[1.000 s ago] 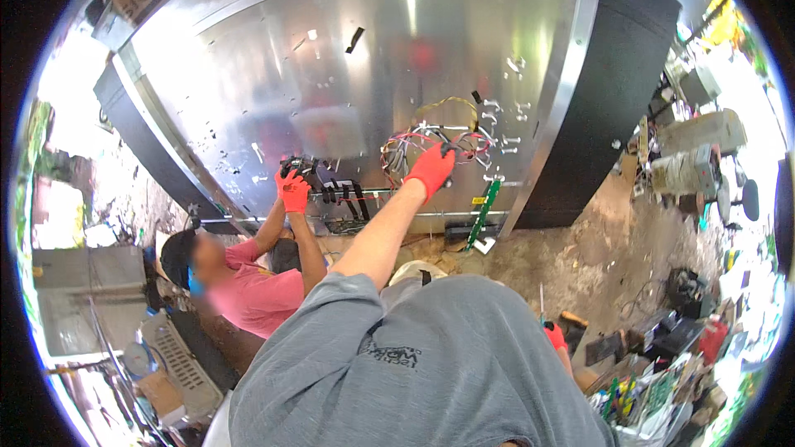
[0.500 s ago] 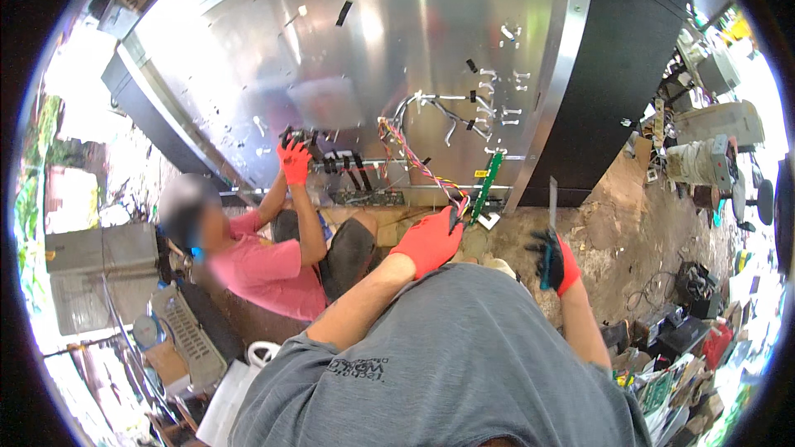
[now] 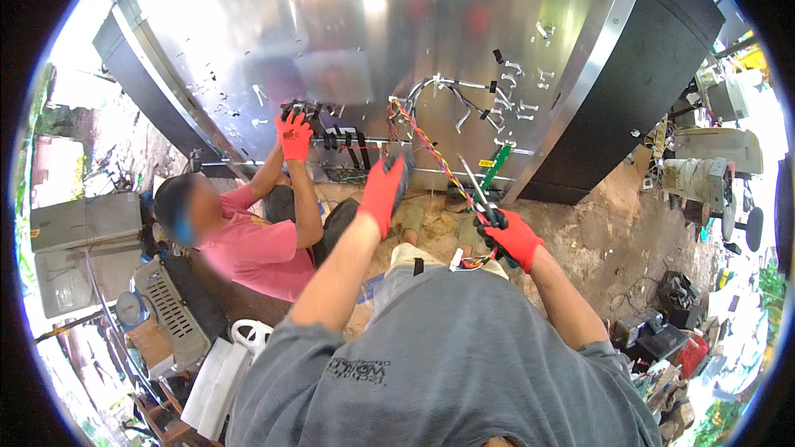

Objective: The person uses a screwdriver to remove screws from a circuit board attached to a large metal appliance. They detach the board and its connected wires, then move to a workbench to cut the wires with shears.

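My right hand (image 3: 509,240), in a red glove with dark fingers, is closed around a thin, straight-bladed tool (image 3: 469,175) pointing up toward the metal panel (image 3: 414,41). A bundle of coloured wires (image 3: 436,153) runs from the panel down to the same hand. Its loose end, with a white connector (image 3: 456,259), hangs in front of my shirt. My left hand (image 3: 387,190), gloved alike, is raised near the panel's lower edge; motion blurs its fingers. Behind the tool a narrow green circuit board (image 3: 497,167) stands by the lower edge.
At left a person in a pink shirt (image 3: 257,240) works with red-gloved hands (image 3: 294,134) at black parts on the panel. Grey cables (image 3: 468,99) and white clips (image 3: 512,74) dot the metal. Black side wall (image 3: 625,74) stands right; boxes and scrap (image 3: 662,331) lie lower right.
My left hand has left the wires and moved left toward the panel edge. My right hand has come in from the right with the tool and now holds the wires too.
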Available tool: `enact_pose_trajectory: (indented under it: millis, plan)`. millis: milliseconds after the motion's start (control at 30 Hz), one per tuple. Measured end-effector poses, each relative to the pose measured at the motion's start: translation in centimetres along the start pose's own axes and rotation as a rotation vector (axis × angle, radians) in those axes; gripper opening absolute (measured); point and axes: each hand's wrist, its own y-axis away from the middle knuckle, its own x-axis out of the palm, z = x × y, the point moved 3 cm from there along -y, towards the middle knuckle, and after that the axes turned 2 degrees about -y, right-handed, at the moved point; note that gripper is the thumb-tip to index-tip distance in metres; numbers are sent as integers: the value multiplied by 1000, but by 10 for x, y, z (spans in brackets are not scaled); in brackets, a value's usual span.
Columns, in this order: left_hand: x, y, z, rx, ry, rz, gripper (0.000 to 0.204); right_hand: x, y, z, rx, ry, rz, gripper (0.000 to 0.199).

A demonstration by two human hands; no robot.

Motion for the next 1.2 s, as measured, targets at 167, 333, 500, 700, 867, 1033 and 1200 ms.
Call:
enact_pose_trajectory:
  millis: [167,333,500,700,867,1033,1200]
  plan:
    - [-10,-193,116,-491,-78,-177,38,32,27,45,-101,378,-159,30]
    - [32,-248,138,-531,698,-116,32,67,31,35,-57,523,-64,32]
    - [35,-154,141,-446,-79,-341,43,60,71,11,188,464,-189,29]
    - [21,-70,187,-198,-327,-338,55,36,141,-41,66,321,-258,33]
    - [87,83,186,18,-806,-33,49,-6,241,-90,-60,241,-288,32]
    - [172,215,138,344,-380,94,39,-52,357,-219,26,8,-619,43]
    - [187,169,106,-262,107,381,35,-64,404,-263,-107,-164,-658,46]
